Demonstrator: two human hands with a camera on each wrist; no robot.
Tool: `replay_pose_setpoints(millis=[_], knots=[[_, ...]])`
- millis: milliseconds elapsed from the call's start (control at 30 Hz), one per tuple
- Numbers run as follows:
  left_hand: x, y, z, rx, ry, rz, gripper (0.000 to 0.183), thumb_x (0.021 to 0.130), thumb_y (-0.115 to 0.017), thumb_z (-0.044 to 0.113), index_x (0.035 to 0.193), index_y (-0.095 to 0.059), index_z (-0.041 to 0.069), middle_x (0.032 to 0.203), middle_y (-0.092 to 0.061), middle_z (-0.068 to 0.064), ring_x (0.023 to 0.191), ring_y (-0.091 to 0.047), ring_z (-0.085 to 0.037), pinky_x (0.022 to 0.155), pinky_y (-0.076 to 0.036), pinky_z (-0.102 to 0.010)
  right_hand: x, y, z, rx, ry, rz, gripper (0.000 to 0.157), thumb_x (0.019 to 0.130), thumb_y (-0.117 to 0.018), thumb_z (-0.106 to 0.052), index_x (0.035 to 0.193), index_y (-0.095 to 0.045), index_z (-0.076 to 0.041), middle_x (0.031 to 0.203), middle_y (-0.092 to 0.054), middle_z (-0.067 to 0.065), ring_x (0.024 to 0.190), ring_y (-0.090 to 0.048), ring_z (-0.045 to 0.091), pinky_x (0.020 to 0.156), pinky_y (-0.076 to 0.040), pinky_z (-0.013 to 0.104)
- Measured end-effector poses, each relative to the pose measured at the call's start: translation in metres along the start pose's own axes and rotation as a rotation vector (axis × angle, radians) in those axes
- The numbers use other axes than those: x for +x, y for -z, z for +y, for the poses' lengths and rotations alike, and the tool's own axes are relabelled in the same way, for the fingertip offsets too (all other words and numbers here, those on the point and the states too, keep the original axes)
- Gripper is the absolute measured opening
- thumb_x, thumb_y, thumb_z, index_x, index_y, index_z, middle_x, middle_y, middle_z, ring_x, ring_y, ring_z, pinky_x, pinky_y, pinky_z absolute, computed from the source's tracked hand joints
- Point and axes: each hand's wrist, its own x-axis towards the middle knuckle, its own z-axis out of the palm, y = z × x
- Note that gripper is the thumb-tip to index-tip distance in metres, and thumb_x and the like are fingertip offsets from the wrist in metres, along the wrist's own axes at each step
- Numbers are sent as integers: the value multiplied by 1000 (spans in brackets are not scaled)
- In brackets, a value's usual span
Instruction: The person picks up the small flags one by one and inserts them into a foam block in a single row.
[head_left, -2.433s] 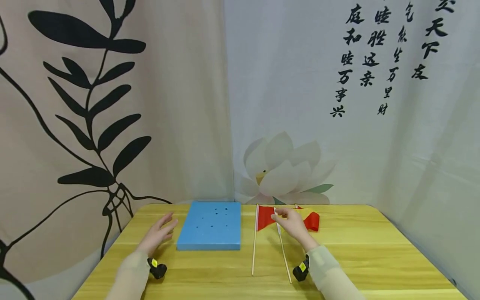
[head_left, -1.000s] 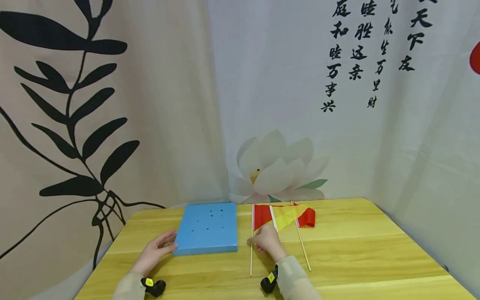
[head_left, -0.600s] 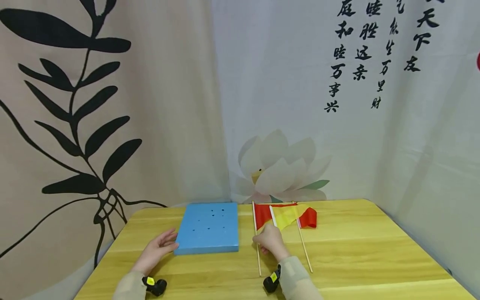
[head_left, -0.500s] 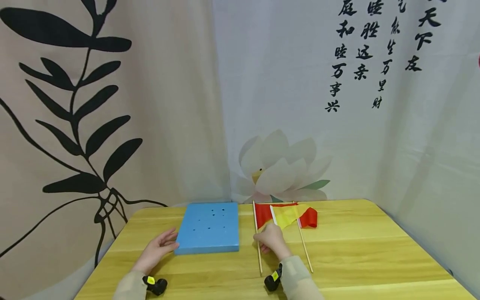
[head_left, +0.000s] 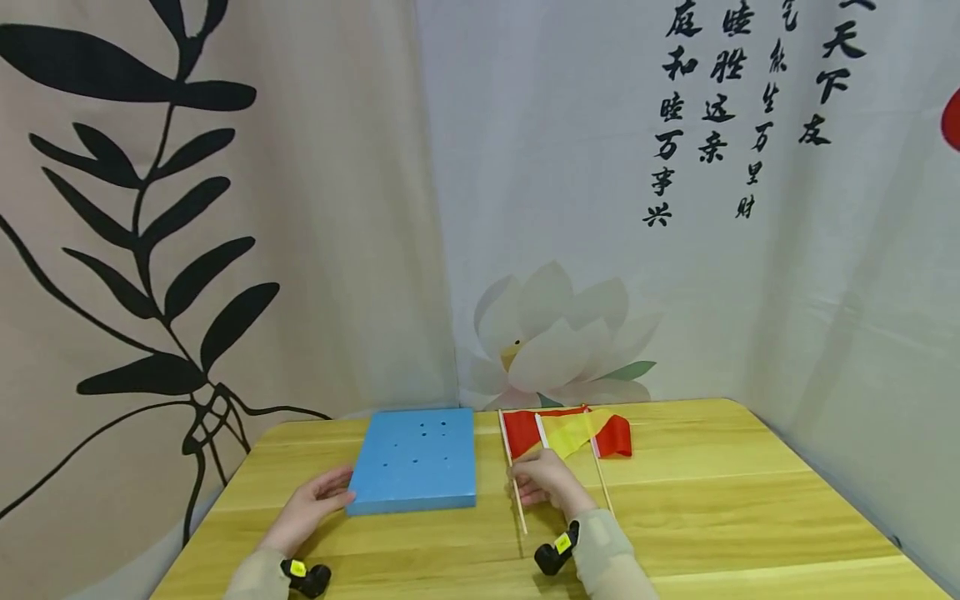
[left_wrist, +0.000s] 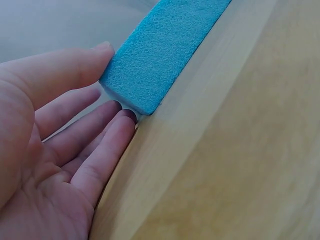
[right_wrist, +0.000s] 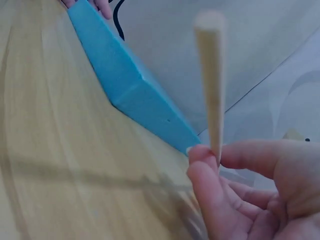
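My right hand (head_left: 551,479) pinches the wooden stick (right_wrist: 212,85) of the left red flag (head_left: 521,433) between thumb and index finger. That stick's near end is tilted up off the table, its shadow below. Beside it lie a yellow flag (head_left: 566,433) and another red flag (head_left: 617,436), overlapping; the yellow flag's stick is hidden behind my hand. A blue foam board (head_left: 416,467) with several small holes lies to the left. At its near left corner, my left hand (head_left: 309,508) has its thumb against the edge, the other fingers loosely extended beside it.
The wooden table (head_left: 712,500) has its far edge close to a printed curtain (head_left: 360,250). A black wrist camera (head_left: 307,579) sits on the left wrist and another black camera (head_left: 557,550) on the right.
My right hand has come down from above the flags to the left red flag's stick and raised its near end. My left hand has moved in to touch the board.
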Motion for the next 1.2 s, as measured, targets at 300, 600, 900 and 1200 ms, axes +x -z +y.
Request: replay_pose_setpoints(millis=[300,600,900,1200], knots=[[0,-2,-2,-10,25,7,62,90,-70,29,141,-49,0,142,-47,-21,125,-48,-36,98,-45,-48,0,4,-13,50,45,33,40,91,-62,-7,123,-52,14,79,-65,11,53,-63,15,52,-58,33],[1,-1,-2,-9,17,-2,64,90,-70,31,142,-48,1,143,-46,-21,127,-46,-37,99,-45,-48,-10,8,-42,63,118,78,35,91,-63,-7,122,-55,9,89,-65,22,57,-67,25,53,-58,35],[3,0,1,-19,12,-11,65,91,-69,31,143,-46,0,144,-44,-22,128,-45,-38,100,-44,-49,-29,7,-74,84,239,96,38,91,-64,-7,126,-55,6,82,-67,17,59,-67,30,52,-58,39],[2,-1,-1,-16,13,-2,64,91,-70,30,142,-47,-1,143,-46,-22,127,-46,-38,100,-43,-50,-44,4,-98,133,326,95,31,92,-65,-7,121,-58,3,81,-66,12,55,-64,23,56,-58,41]])
